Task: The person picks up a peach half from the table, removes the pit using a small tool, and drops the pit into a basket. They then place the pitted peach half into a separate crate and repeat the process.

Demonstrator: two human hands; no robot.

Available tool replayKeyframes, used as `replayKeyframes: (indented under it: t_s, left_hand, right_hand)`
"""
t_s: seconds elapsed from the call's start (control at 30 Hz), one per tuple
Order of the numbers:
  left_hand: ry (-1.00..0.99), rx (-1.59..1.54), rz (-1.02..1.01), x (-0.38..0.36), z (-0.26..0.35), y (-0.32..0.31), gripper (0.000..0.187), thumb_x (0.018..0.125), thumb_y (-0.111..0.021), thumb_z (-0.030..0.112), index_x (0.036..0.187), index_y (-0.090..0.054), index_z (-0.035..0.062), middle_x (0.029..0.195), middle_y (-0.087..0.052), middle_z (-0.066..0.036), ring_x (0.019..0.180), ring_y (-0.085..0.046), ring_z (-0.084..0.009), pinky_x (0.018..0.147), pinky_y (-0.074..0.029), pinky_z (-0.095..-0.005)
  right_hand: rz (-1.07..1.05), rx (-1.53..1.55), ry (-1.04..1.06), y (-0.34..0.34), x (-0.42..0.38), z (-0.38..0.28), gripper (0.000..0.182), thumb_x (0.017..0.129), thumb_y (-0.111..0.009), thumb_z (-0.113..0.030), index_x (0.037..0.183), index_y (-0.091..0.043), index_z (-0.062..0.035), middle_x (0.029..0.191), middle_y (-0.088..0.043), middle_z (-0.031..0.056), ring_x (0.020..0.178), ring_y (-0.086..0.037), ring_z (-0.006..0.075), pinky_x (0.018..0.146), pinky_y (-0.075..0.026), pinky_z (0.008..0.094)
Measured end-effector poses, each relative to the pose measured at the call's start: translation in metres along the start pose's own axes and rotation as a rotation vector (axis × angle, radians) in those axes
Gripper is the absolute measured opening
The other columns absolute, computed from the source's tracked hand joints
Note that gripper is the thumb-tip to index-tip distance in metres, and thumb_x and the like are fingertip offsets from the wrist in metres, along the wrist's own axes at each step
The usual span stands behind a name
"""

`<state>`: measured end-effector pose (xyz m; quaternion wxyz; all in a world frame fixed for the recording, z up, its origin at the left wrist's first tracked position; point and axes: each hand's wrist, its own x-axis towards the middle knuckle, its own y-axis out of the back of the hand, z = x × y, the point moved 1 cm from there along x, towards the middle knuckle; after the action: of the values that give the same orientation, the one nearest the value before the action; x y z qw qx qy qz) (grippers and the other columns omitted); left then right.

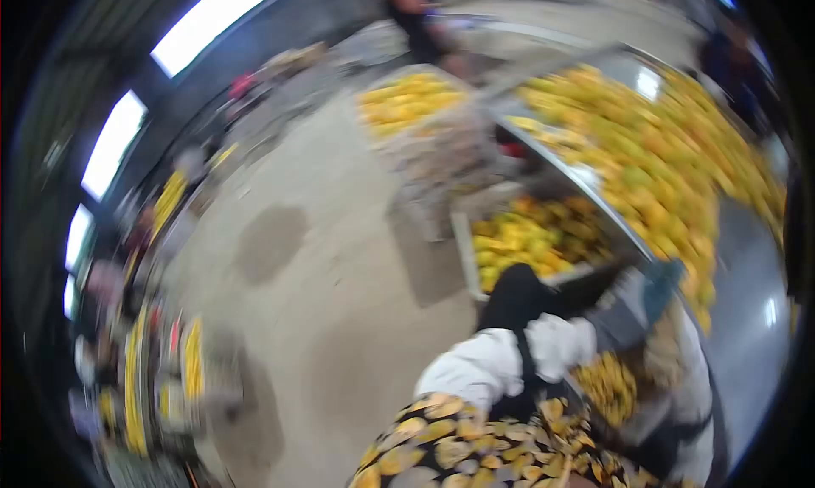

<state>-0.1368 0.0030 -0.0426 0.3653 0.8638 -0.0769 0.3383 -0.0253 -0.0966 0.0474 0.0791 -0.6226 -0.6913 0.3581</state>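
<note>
My left hand [660, 286], in a teal and grey glove, reaches from a white sleeve [484, 365] to the edge of the metal sorting table [751, 276]. Its fingers are smeared by motion. Beside it on the table lies a large heap of yellow-orange fruit [637, 157]. The white sleeve of my right arm [696, 378] shows at the lower right; its hand cannot be made out clearly. Below the table edge, a crate [466, 255] holds bright yellow fruit [508, 249] and darker, browner fruit [581, 229]. More yellow fruit [607, 386] lies low between my arms.
A crate of yellow fruit [407, 102] tops a stack beyond the table. Concrete floor [340, 318] stretches left, with more filled crates [193, 361] near the wall. One person [412, 21] is at the back, another [734, 72] at the far right.
</note>
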Motion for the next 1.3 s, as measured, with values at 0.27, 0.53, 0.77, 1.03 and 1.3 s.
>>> replayKeyframes:
  t_s: [0.27,0.53,0.77,1.03,1.3]
  left_hand:
    - [0.493,-1.687,0.014,0.056,-0.026,0.058,0.037,0.107,-0.042,0.028,0.123,-0.058,-0.0013,0.110,-0.066,-0.013,0.100,-0.063,-0.0217,0.092,-0.050,-0.0348]
    - [0.926,-2.222,-0.230,0.053,0.021,0.040,0.055,0.108,-0.034,0.048,0.113,-0.062,0.0005,0.096,-0.069,-0.010,0.084,-0.064,-0.0161,0.078,-0.054,-0.0294]
    - [0.720,-2.087,-0.286,0.060,0.044,0.012,0.058,0.108,-0.028,0.051,0.113,-0.058,0.0015,0.101,-0.067,-0.009,0.084,-0.064,-0.0169,0.080,-0.054,-0.0301]
    - [0.305,-1.787,-0.304,0.073,0.038,-0.010,0.062,0.109,-0.025,0.050,0.108,-0.064,0.0014,0.100,-0.068,-0.009,0.092,-0.064,-0.0179,0.087,-0.051,-0.0314]
    - [0.352,-1.987,-0.606,0.080,0.023,-0.030,0.057,0.110,-0.031,0.043,0.106,-0.067,-0.0014,0.093,-0.070,-0.009,0.087,-0.065,-0.0173,0.084,-0.053,-0.0311]
  right_hand:
    - [0.216,0.093,0.038,-0.016,-0.037,0.013,0.058,0.095,-0.054,-0.064,0.092,-0.054,-0.0066,0.051,-0.037,-0.0053,0.033,-0.032,0.0057,0.029,-0.026,0.0237]
    - [0.231,0.199,0.003,0.011,-0.053,0.032,0.053,0.096,-0.053,-0.064,0.088,-0.054,-0.0114,0.051,-0.037,-0.0064,0.034,-0.031,0.0056,0.031,-0.021,0.0251]
    - [0.095,0.315,0.011,0.056,-0.050,0.037,0.055,0.098,-0.048,-0.063,0.085,-0.055,-0.0094,0.049,-0.037,-0.0047,0.032,-0.035,0.0077,0.028,-0.028,0.0258]
    - [0.014,0.343,0.044,0.085,-0.039,0.047,0.051,0.098,-0.050,-0.062,0.086,-0.053,-0.0118,0.053,-0.036,-0.0069,0.035,-0.032,0.0047,0.031,-0.028,0.0231]
    - [0.490,-0.682,0.232,0.083,-0.033,0.025,0.052,0.099,-0.050,-0.057,0.081,-0.061,-0.0099,0.055,-0.052,0.0036,0.043,-0.053,0.0184,0.041,-0.044,0.0342]
